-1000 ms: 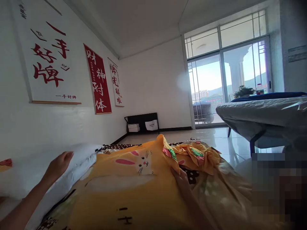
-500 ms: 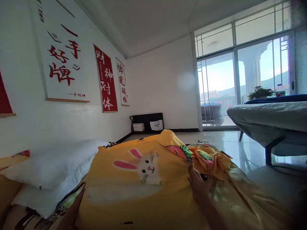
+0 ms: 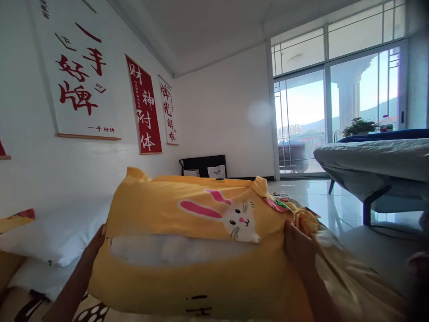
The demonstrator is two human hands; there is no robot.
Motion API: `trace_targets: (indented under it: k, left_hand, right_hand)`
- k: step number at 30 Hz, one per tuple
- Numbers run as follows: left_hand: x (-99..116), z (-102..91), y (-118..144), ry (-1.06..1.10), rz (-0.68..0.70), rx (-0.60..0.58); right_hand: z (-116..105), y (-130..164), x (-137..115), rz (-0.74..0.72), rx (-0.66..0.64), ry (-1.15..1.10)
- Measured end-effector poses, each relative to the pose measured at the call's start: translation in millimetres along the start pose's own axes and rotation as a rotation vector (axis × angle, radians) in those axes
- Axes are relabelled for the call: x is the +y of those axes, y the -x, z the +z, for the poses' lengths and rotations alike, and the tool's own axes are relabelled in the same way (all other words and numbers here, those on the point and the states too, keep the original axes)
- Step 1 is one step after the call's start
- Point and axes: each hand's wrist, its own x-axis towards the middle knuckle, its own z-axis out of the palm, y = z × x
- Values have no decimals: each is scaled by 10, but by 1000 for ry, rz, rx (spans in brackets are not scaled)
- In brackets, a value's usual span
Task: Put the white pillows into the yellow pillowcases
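Observation:
A yellow pillowcase (image 3: 147, 210) printed with a white rabbit fills the lower middle of the view. Through a long slit across its side shows a white pillow (image 3: 174, 249) stuffed inside. My left hand (image 3: 97, 241) is closed on the left side of the pillowcase, its fingers mostly hidden behind the cloth. At the opposite side, my right hand (image 3: 299, 245) pinches the fabric, thumb towards me. Crumpled yellow cloth (image 3: 306, 220) with a printed pattern lies just beyond the right hand.
White pillows (image 3: 56, 235) are stacked at the left by the wall. Patterned bedding (image 3: 95, 311) lies underneath. A covered table (image 3: 375, 156) with dark legs stands at the right, near sliding glass doors (image 3: 300, 120). A low black rack (image 3: 206, 163) sits in the far corner.
The pillowcase has been raised and shifted, its rabbit print now farther right and lower-sided. Its slit gapes wider, showing more white pillow. My left hand has come up into view; the right moved slightly right.

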Motion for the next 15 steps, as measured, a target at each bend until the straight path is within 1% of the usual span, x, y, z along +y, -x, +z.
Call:
trace_targets:
  k: [2, 3, 5, 8, 10, 11, 13, 15]
  left_hand:
    - [97, -61, -32, 17, 48, 7]
    - [120, -80, -37, -5, 69, 10]
    - [99, -97, -32, -115, 101, 17]
    - [-58, -102, -12, -313, 111, 47]
    - [-184, -103, -6, -376, 109, 55]
    - [-239, -104, -5, -383, 104, 56]
    - [-324, -99, 3, -387, 91, 53]
    - [-378, -83, 27, -404, 61, 51]
  right_hand:
    - [-30, -6, 8, 8, 72, 127]
    - [-33, 2, -11, 36, 102, 150]
    - [-43, 22, -75, 99, 168, 119]
    - [-114, 34, -156, 136, 310, 22]
    - [-192, 24, -166, 148, 406, -13]
    - [-229, 14, -159, 159, 427, -20]
    - [-285, -11, -129, 190, 386, -15]
    - [-304, -37, -92, 200, 294, 6]
